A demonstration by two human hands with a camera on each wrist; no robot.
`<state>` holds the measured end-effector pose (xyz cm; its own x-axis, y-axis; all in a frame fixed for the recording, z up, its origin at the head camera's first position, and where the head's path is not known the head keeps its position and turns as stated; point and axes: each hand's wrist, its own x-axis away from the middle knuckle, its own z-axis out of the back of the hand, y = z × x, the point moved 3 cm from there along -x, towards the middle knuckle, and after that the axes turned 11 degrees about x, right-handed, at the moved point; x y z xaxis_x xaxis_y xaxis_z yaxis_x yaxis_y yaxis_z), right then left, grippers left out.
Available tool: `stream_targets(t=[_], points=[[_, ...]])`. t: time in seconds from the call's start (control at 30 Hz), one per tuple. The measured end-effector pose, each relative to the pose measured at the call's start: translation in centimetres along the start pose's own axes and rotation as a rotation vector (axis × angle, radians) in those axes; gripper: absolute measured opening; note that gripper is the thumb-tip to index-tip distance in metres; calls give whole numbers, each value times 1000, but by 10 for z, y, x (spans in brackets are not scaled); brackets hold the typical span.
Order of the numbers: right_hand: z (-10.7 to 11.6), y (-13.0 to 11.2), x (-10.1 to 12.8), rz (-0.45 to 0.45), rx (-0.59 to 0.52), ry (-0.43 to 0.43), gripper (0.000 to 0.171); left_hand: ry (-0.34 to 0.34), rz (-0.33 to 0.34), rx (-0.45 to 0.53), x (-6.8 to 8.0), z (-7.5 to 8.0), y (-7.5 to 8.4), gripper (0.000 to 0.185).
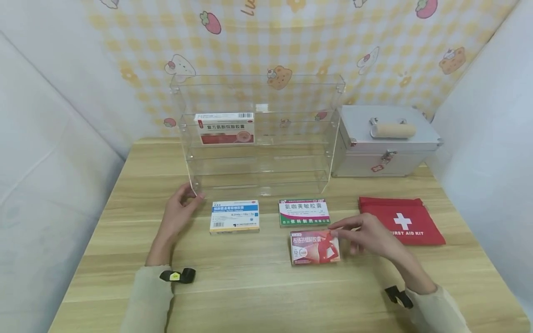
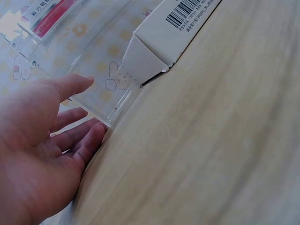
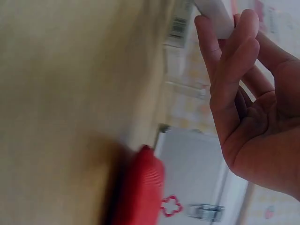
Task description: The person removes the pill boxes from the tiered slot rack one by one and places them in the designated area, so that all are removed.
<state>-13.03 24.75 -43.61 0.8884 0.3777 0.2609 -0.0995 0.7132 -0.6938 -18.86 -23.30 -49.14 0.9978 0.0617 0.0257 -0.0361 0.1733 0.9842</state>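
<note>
My right hand [image 1: 370, 233] pinches the right end of a pink and red medicine box [image 1: 310, 252], held by thumb and fingers. In the right wrist view, the white end of this box [image 3: 218, 18] sits between the fingertips. My left hand [image 1: 179, 208] grips the lower left corner of a clear acrylic shelf rack [image 1: 260, 189], thumb in front and fingers at its side. A white, blue and yellow medicine box [image 1: 234, 215] lies right of that hand. Just behind the pink box lies a green, white and magenta medicine box [image 1: 304, 212].
A white and red medicine box [image 1: 225, 129] stands on an upper left shelf of the rack. At the back right is a silver case [image 1: 374, 159] with a handle. A red first aid pouch [image 1: 420, 224] lies before it, close to the right hand. Patterned cloth hangs behind.
</note>
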Motion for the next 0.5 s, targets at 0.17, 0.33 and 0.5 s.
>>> stream_targets(t=[0.17,0.33,0.5], points=[[-9,13,-11,-40,-12,-18,29,0,-11,-12,0,0,-2,57],[-15,14,-15,-23,20,-6,28,13,-30,-6,-2,0,-6,58],[-16,12,-19,-17,44,10,22,20,-30,-13,-2,1,-8,58]])
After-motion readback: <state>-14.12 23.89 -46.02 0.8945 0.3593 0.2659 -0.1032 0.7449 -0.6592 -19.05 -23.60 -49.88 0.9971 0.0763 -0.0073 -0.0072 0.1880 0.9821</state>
